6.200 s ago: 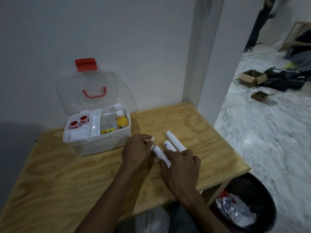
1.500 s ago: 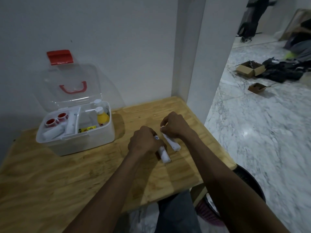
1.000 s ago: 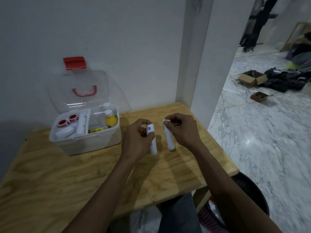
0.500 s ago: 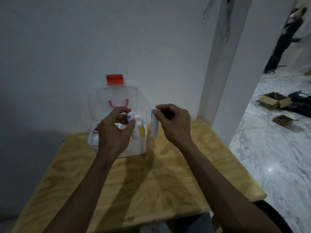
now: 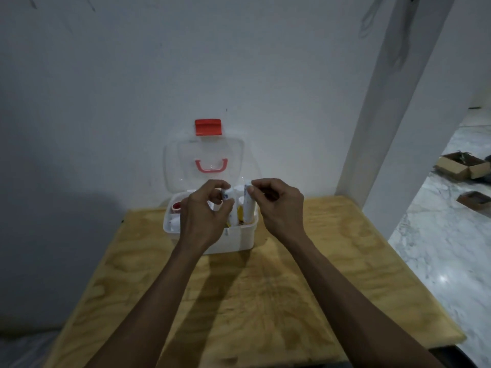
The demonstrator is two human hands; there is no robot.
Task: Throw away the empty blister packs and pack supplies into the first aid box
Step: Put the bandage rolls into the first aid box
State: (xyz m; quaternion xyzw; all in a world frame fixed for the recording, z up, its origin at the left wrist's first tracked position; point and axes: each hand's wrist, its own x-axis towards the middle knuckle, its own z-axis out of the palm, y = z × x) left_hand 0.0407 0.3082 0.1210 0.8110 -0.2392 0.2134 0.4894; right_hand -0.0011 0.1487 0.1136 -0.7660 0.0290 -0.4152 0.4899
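The white first aid box (image 5: 239,239) stands open at the back of the wooden table (image 5: 265,288), its clear lid (image 5: 204,166) with red handle and red latch leaning on the wall. My left hand (image 5: 204,216) pinches a white bandage roll (image 5: 229,195) upright over the box. My right hand (image 5: 276,205) pinches a second white roll (image 5: 249,205) by its top end, its lower end down inside the box's right compartment. A yellow bottle (image 5: 240,215) stands between the two rolls. A red-capped item (image 5: 176,206) shows at the box's left.
A white wall runs behind the table and a white pillar (image 5: 393,128) rises at the right. Beyond it lies marble floor (image 5: 438,248) with open cardboard boxes (image 5: 462,168). The table's right edge drops off to the floor.
Both hands picked a white roll each off the table, lifted them and carried them to the box. The right roll now dips into the box. One earlier roll lies in the box's tray.
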